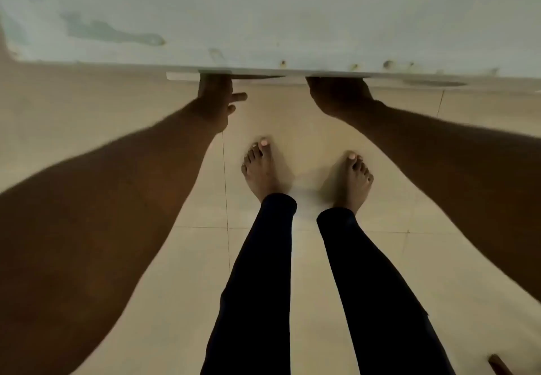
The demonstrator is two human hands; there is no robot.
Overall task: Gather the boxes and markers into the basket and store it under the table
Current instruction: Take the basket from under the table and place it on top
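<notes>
While both hands are reaching forward under tabletop (pixel 263 17) edge, pale slat-like strip (pixel 222 76) is showing just below edge; cannot tell whether this is basket rim. Strip's long axis is running left-right, parallel to edge. Left hand (pixel 215 102) is touching strip, one finger and thumb sticking out; grip unclear. Right hand (pixel 339 95) is near strip's right end, fingers hidden. Boxes, markers not visible. Bare feet (pixel 260 169) are standing on beige tiled floor (pixel 102 105).
</notes>
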